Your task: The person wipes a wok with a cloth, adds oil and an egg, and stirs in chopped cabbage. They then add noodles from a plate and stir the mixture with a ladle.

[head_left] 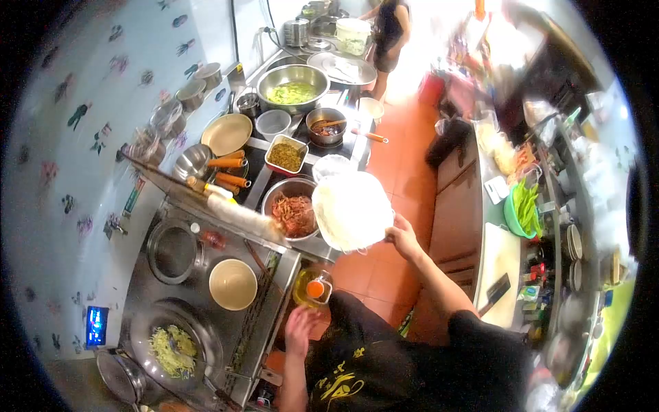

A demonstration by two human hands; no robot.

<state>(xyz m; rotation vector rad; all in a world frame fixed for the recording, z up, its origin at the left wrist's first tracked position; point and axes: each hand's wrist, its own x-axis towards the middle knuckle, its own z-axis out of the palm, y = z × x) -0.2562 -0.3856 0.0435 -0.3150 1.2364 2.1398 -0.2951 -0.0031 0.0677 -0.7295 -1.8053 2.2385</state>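
My right hand (403,237) grips the rim of a wide white basin (353,211), whose pale inside is washed out by glare. The basin is held up beside a steel bowl of reddish shredded meat (294,214) and partly covers its right edge. My left hand (300,329) holds nothing, its fingers slightly blurred and loosely stretched out. Just beyond those fingertips stands a clear jug of yellow liquid (305,292) with an orange round thing at its top. To the left, pale green shreds (174,350) lie in a wok (147,326) on the stove.
A beige bowl (233,285) and a round dark pan (175,250) sit on the stove. Behind are a red-rimmed dish (285,155), a saucepan (326,127) and a large steel basin (293,77). Rightward, a cleaver (495,292) lies by green peppers (526,209). A person (391,38) stands far back.
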